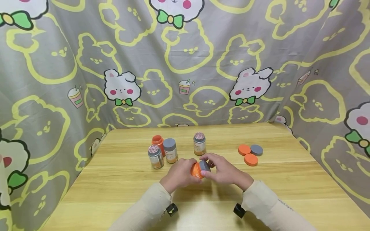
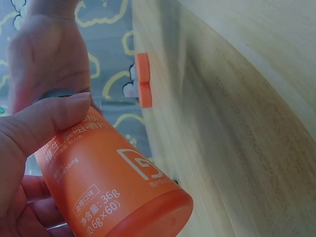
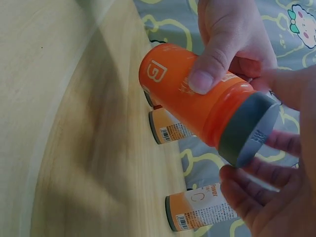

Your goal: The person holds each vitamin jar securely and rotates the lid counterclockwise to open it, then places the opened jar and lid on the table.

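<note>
My left hand (image 1: 182, 172) grips an orange bottle (image 1: 196, 171) round its body and holds it tilted above the table. In the left wrist view, the thumb lies along the upper side of the labelled bottle (image 2: 103, 173). A grey cap (image 3: 249, 128) sits on the bottle's mouth in the right wrist view. My right hand (image 1: 224, 170) holds this cap at its rim between thumb and fingers, with the palm turned toward the cap's top. Whether the cap is threaded on or only resting there cannot be told.
Left of the hands stand an uncapped orange bottle (image 1: 157, 141), a grey-capped bottle (image 1: 170, 151) and a grey bottle with a sealed top (image 1: 156, 157). Another sealed grey bottle (image 1: 199, 145) stands behind them. Two orange caps (image 1: 251, 159) and a grey cap (image 1: 256, 150) lie right.
</note>
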The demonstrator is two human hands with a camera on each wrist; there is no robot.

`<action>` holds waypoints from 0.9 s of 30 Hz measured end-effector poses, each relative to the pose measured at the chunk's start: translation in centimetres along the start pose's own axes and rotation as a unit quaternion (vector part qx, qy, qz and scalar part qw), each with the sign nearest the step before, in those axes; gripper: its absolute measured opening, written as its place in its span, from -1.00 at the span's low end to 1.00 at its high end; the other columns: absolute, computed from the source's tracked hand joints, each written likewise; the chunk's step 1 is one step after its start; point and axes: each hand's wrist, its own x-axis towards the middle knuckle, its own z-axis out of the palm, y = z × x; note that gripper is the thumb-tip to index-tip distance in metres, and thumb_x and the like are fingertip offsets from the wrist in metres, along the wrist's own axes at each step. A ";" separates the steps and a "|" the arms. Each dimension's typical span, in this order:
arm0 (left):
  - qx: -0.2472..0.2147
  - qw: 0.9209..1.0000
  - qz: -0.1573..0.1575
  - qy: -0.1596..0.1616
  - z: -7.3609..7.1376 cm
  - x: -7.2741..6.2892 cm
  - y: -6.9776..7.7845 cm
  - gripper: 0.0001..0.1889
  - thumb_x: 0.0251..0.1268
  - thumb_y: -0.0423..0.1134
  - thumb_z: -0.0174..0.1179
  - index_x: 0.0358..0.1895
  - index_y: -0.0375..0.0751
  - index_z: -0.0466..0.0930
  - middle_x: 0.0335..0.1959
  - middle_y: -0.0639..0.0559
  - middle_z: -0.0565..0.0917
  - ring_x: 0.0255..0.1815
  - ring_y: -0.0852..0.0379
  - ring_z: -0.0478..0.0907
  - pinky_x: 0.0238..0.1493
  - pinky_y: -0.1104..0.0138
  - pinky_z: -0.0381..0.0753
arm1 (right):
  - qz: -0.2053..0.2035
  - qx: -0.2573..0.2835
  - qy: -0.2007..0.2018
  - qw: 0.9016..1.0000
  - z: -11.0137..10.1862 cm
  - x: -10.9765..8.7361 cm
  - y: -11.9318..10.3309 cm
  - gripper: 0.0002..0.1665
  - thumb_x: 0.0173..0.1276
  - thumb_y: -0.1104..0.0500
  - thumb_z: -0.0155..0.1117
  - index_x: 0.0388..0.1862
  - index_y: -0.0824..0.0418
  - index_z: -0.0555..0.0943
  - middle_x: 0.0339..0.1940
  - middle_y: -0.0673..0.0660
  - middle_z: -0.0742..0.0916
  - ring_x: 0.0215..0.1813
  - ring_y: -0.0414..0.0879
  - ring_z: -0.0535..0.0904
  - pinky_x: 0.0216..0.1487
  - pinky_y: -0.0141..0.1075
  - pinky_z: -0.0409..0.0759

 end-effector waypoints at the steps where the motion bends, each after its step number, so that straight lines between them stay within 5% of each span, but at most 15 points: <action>1: -0.001 1.000 -0.001 0.000 0.0 0.0 0.0 -0.45 -0.15 -0.02 0.54 -0.08 -0.20 0.59 -0.43 0.12 0.57 -0.46 0.23 0.46 -0.38 0.39 0.48 | 0.007 0.000 -0.002 1.000 0.0 0.0 0.0 -0.53 0.40 0.03 0.23 0.17 0.25 0.45 -0.16 -0.02 0.62 -0.25 -0.15 0.55 -0.17 -0.18 0.57; 8: -0.002 1.000 -0.005 -0.006 -0.1 0.0 0.3 -0.45 -0.11 -0.01 0.54 -0.07 -0.21 0.59 -0.39 0.10 0.59 -0.43 0.22 0.47 -0.36 0.38 0.50 | 0.058 -0.001 -0.013 0.998 0.1 0.1 -0.1 -0.57 0.50 -0.10 0.06 0.08 0.19 0.48 -0.38 -0.05 0.64 -0.41 -0.19 0.54 -0.38 -0.32 0.52; 16: 0.002 1.000 -0.009 -0.007 -0.2 -0.1 0.3 -0.46 -0.12 -0.03 0.54 -0.07 -0.21 0.59 -0.41 0.11 0.58 -0.45 0.22 0.46 -0.37 0.39 0.49 | 0.013 0.024 -0.019 0.999 -0.2 0.0 -0.1 -0.54 0.36 0.04 0.28 0.15 0.20 0.46 -0.24 -0.02 0.63 -0.31 -0.23 0.55 -0.24 -0.24 0.58; 27: 0.002 1.000 -0.009 -0.002 -0.1 -0.1 0.4 -0.46 -0.13 -0.03 0.54 -0.07 -0.21 0.59 -0.42 0.10 0.58 -0.45 0.21 0.46 -0.37 0.38 0.49 | 0.014 0.008 -0.021 1.000 -0.3 -0.2 -0.1 -0.51 0.37 0.01 0.27 0.19 0.18 0.44 -0.17 -0.06 0.60 -0.25 -0.18 0.55 -0.16 -0.19 0.57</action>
